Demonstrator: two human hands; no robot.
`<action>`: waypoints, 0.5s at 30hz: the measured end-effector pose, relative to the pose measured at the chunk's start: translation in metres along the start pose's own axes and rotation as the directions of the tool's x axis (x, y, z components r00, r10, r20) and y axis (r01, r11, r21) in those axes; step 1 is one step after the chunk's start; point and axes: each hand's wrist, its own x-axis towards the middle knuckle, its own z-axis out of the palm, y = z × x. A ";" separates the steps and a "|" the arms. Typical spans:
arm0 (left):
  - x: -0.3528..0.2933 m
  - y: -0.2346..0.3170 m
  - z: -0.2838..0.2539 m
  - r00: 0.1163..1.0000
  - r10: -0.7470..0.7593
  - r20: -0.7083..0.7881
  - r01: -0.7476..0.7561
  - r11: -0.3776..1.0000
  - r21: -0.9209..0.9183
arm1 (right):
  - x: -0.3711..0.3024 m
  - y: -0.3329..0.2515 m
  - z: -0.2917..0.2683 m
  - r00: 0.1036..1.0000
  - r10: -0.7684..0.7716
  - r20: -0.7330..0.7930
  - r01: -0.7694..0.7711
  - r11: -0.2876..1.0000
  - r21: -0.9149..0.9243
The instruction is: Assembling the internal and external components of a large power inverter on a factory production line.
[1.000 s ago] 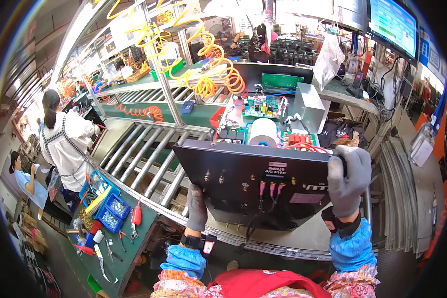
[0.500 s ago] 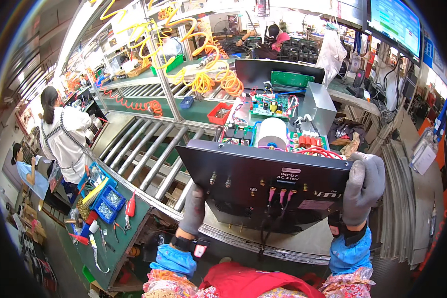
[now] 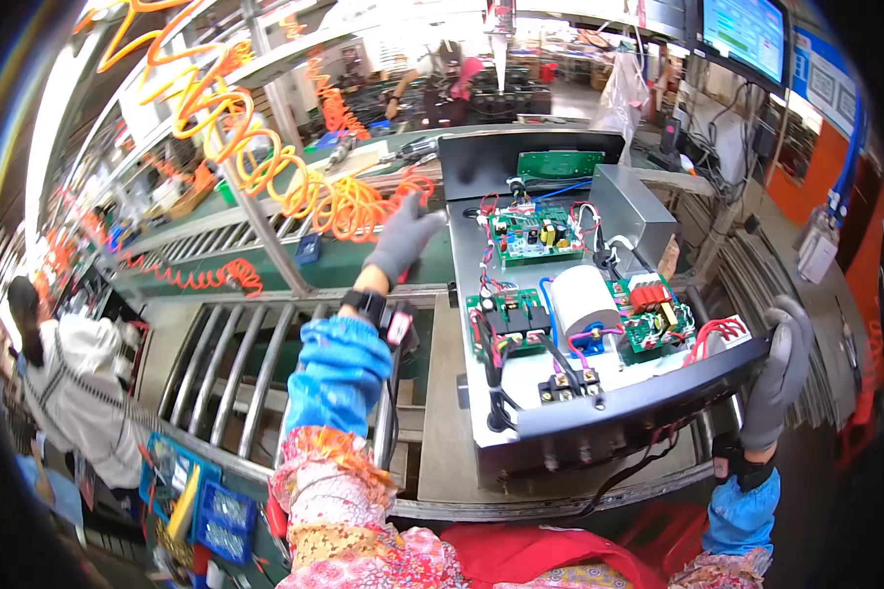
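An opened black metal case [image 3: 545, 417] sits before me on the line, its white base carrying green circuit boards [image 3: 535, 234], a big white cylinder [image 3: 584, 302] and looped red wires [image 3: 714, 336]. My right hand [image 3: 778, 368], in a grey glove, grips the right end of the case's front panel. My left hand [image 3: 403, 243], gloved alike, is stretched forward past the case's left side, fingers apart. It is beside the coiled orange air hoses [image 3: 344, 206], with nothing visible in it. Its fingertips are slightly blurred.
Metal rollers [image 3: 257, 378] run to the left. Blue trays of small screws [image 3: 228, 520] lie at the lower left. A person in white [image 3: 88, 393] stands at the left. A monitor [image 3: 744, 39] hangs at the upper right, and grey sheets [image 3: 756, 285] stand at the right.
My left hand has let go of the case's left edge and reached forward. The case's front has tipped away from upright, showing more of its inside. My right hand has stayed at its right end.
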 end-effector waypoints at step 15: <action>0.167 -0.060 0.035 0.990 0.132 -0.054 -0.130 0.991 0.029 | 0.001 -0.080 0.053 0.981 -0.180 0.074 0.188 0.974 -0.129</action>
